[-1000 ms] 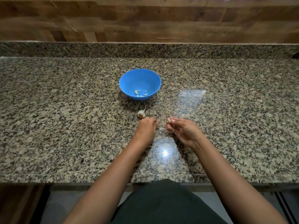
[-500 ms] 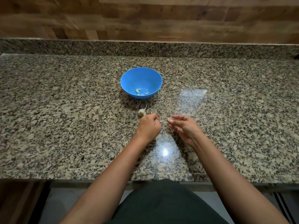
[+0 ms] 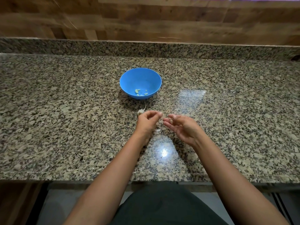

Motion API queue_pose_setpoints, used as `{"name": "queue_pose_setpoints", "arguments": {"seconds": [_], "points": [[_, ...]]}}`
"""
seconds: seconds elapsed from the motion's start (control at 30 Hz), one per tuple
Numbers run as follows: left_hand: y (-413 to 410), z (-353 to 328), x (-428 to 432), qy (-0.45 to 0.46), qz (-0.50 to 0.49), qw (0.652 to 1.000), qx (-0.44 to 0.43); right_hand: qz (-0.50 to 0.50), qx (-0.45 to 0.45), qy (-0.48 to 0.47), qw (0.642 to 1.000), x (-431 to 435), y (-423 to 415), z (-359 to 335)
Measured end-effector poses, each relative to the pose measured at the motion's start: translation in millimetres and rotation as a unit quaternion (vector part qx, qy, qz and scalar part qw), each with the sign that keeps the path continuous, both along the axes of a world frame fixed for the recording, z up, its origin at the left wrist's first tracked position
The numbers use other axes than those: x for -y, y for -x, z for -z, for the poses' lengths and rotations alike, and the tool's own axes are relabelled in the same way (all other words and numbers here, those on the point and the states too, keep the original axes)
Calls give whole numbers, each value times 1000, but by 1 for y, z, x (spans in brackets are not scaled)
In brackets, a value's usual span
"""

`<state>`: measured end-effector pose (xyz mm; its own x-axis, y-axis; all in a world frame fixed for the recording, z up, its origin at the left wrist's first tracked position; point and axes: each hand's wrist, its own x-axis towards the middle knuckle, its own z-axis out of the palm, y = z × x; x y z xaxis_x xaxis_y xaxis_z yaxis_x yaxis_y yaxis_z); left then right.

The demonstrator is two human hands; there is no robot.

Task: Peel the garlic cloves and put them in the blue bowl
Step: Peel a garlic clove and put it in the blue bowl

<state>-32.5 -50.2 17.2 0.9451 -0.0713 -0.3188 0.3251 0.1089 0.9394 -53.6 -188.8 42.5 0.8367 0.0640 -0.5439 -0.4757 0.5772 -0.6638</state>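
The blue bowl (image 3: 140,78) stands on the granite counter and has a few peeled garlic cloves (image 3: 140,92) at its bottom. In front of it lies the rest of the garlic bulb (image 3: 140,111), just beyond my left hand (image 3: 146,122). My left hand's fingers are curled and their tips meet a small pale garlic clove (image 3: 164,117) between the two hands. My right hand (image 3: 182,128) pinches the same clove from the right with thumb and fingertips. The clove is blurred and mostly hidden by the fingers.
Loose garlic skins (image 3: 156,131) lie on the counter (image 3: 65,127) under and between the hands. A low granite upstand and a wooden wall run along the back. The counter's front edge is close to my body.
My left hand has gone from a fist to curled fingers reaching right to the clove. Both hands have lifted slightly and drawn together; the right hand still holds the clove.
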Motion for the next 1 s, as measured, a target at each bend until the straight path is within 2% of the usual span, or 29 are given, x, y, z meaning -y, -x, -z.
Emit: {"name": "queue_pose_setpoints", "arguments": {"seconds": [0.1, 0.17, 0.23, 0.33, 0.4, 0.47, 0.63, 0.77, 0.9, 1.0], "points": [[-1, -6, 1, 109, -57, 990, -70, -29, -4, -4, 1000, 5, 3, -3], [-1, -11, 3, 124, -40, 988, -89, -32, -8, -4, 999, 6, 4, -4], [0, -12, 4, 72, 15, 994, -82, -19, -13, 3, 1000, 4, 5, -3], [2, -8, 5, -48, 97, 994, -16, 13, -5, 21, 1000, 2, 6, -3], [3, -6, 4, -77, 111, 991, 20, 31, 1, 36, 999, 3, 6, -3], [2, -5, 3, -84, 109, 990, 36, 42, 4, 45, 998, 3, 6, -3], [3, -2, 4, -52, 98, 994, 15, 56, 18, 50, 997, 2, 5, -3], [3, 1, 5, 8, 46, 999, 12, 26, 52, 76, 995, 2, 5, -4], [2, 1, 6, -5, 37, 998, 54, 11, 94, 147, 985, 0, 5, -3], [2, 0, 6, -57, 40, 992, 106, 14, 115, 206, 972, -2, 3, -3]]}}
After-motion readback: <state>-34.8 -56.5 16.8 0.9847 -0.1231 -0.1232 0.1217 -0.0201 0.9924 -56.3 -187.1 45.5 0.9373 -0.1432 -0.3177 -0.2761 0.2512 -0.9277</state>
